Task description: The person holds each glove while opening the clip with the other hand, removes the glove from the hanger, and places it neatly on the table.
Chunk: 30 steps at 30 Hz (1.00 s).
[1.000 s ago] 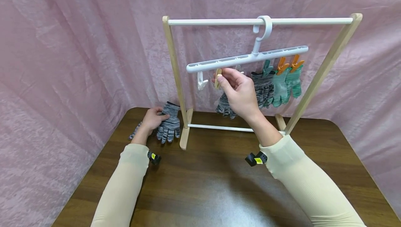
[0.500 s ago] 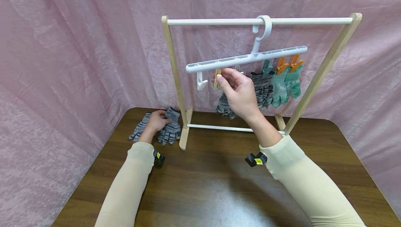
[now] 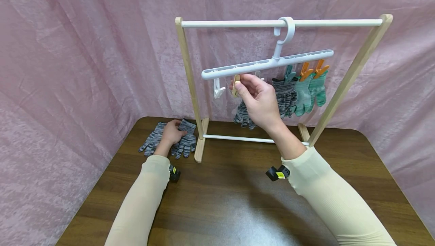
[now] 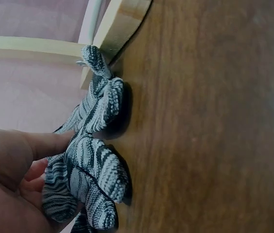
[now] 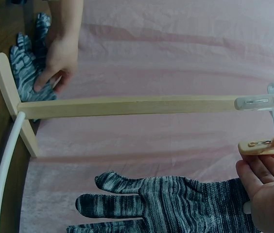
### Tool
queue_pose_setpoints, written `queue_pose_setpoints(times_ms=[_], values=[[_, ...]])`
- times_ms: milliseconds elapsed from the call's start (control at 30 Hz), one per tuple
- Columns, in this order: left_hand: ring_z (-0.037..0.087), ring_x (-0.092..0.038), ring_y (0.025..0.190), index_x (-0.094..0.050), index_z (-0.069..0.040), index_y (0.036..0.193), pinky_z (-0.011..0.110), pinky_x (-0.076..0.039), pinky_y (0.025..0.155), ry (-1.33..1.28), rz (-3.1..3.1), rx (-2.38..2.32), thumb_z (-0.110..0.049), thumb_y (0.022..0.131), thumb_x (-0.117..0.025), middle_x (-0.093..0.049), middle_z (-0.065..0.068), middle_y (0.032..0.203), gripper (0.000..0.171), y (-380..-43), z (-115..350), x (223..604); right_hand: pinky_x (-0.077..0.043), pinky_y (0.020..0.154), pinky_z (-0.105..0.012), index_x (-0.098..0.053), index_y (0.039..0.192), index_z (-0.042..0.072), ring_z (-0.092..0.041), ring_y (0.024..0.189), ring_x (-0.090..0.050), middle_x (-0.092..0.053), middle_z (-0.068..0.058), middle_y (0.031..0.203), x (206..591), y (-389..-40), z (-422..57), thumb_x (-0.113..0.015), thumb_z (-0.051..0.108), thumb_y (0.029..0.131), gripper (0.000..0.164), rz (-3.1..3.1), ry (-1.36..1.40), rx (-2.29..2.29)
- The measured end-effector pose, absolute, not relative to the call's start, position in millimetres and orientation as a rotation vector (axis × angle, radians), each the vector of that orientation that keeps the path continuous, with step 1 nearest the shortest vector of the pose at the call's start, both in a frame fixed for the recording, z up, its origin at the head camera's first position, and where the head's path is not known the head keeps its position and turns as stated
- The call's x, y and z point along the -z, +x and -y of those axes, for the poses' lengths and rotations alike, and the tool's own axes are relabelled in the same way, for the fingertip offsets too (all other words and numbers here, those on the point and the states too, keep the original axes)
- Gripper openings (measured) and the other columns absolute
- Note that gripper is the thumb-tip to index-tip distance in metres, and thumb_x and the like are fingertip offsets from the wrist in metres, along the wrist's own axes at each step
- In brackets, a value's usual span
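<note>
Two grey-striped knit gloves lie flat on the wooden table at the left foot of the rack. My left hand (image 3: 172,132) holds the right-hand glove (image 3: 186,147) with thumb and fingers near its cuff, and overlaps the left-hand glove (image 3: 150,140). In the left wrist view the thumb presses the knit glove (image 4: 93,160) with its fingers bunched. Up at the hanger, my right hand (image 3: 263,100) pinches a tan clothespin (image 3: 236,86) under the white hanger bar (image 3: 238,70). Behind this hand hangs another striped glove (image 5: 190,206), its cuff partly hidden.
The hanger hooks over the top rail (image 3: 231,23) of a wooden rack (image 3: 188,61). A white clip (image 3: 218,88) hangs bare at its left end. Rightward hang a striped glove (image 3: 284,97) on a teal clip (image 3: 289,74) and green gloves (image 3: 302,97) on orange clips (image 3: 306,71).
My left hand has shifted right and slightly toward me, drawing the right-hand glove's cuff down a little and uncovering more of the left-hand glove. My right hand keeps its place on the clothespin.
</note>
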<state>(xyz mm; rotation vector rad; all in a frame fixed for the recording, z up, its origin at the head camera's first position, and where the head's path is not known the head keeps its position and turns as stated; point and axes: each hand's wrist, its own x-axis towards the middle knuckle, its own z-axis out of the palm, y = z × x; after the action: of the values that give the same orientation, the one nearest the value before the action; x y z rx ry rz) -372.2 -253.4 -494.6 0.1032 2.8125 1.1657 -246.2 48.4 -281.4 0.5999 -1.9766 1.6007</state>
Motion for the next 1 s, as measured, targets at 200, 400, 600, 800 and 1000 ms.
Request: queue_pose_setpoints(times_ms=[200, 400, 600, 800, 1000], values=[[0.047, -0.058, 0.126, -0.055, 0.009, 0.146, 0.056, -0.047, 0.106, 0.115, -2.871, -1.173, -0.008, 0.094, -0.077, -0.064, 0.032, 0.133, 0.059, -370.6, 253.7, 495.5, -0.059, 0.084, -0.025, -0.067, 0.128, -0.013, -0.024, 0.102, -0.075, -0.075, -0.026, 0.114, 281.7, -246.4, -48.8, -0.067, 0.003, 0.104, 0.029, 1.98, 0.597, -1.591], [0.046, -0.059, 0.124, -0.054, 0.008, 0.148, 0.056, -0.047, 0.105, 0.135, -2.898, -1.151, -0.007, 0.094, -0.077, -0.065, 0.032, 0.131, 0.06, -369.0, 254.2, 496.0, -0.06, 0.084, -0.026, -0.067, 0.13, -0.012, -0.023, 0.103, -0.076, -0.076, -0.023, 0.114, 282.2, -246.1, -49.0, -0.068, 0.004, 0.105, 0.03, 1.979, 0.597, -1.587], [0.046, -0.057, 0.128, -0.051, 0.008, 0.151, 0.056, -0.047, 0.108, 0.128, -2.896, -1.115, -0.009, 0.096, -0.075, -0.063, 0.032, 0.135, 0.062, -366.8, 253.7, 495.9, -0.06, 0.084, -0.026, -0.068, 0.13, -0.011, -0.022, 0.101, -0.076, -0.076, -0.022, 0.113, 282.6, -245.1, -47.9, -0.069, 0.004, 0.104, 0.03, 1.966, 0.569, -1.604], [0.045, -0.056, 0.131, -0.048, 0.01, 0.153, 0.055, -0.047, 0.109, 0.113, -2.87, -1.151, -0.01, 0.098, -0.073, -0.06, 0.032, 0.139, 0.063, -366.9, 255.2, 499.7, -0.058, 0.092, -0.027, -0.068, 0.132, -0.009, -0.019, 0.109, -0.073, -0.075, -0.019, 0.122, 284.3, -245.5, -48.7, -0.069, 0.003, 0.104, 0.031, 1.97, 0.552, -1.61], [0.046, -0.054, 0.133, -0.047, 0.01, 0.153, 0.056, -0.045, 0.11, 0.141, -2.867, -1.163, -0.009, 0.099, -0.073, -0.058, 0.032, 0.141, 0.063, -366.0, 255.7, 500.3, -0.057, 0.096, -0.028, -0.068, 0.134, -0.007, -0.021, 0.113, -0.073, -0.075, -0.018, 0.124, 285.7, -242.8, -52.2, -0.069, 0.004, 0.104, 0.032, 1.977, 0.559, -1.604]])
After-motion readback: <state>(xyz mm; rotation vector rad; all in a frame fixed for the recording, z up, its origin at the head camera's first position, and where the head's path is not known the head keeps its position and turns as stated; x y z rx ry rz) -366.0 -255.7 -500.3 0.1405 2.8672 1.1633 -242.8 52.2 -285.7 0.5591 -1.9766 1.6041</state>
